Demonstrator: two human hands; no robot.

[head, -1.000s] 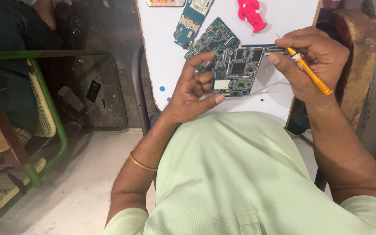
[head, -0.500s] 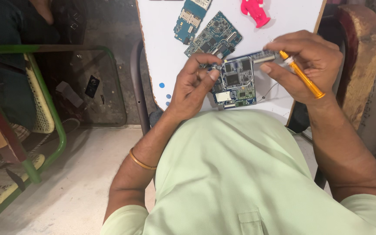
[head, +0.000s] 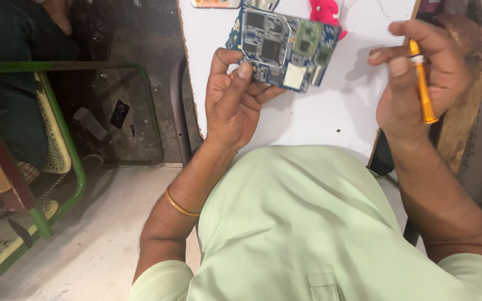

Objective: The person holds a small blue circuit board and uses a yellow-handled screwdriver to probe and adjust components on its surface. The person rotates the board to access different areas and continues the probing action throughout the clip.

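Left hand point(head: 235, 106) grip clamped on blue circuit board point(head: 283, 47), held up over white counter point(head: 330, 111) near its far edge, right hand point(head: 414, 78) closed round orange screwdriver point(head: 422, 83) by counter's right edge, pink toy point(head: 326, 12) at far edge

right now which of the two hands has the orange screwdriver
The right hand grips the orange screwdriver, held upright. The left hand holds the blue circuit board instead.
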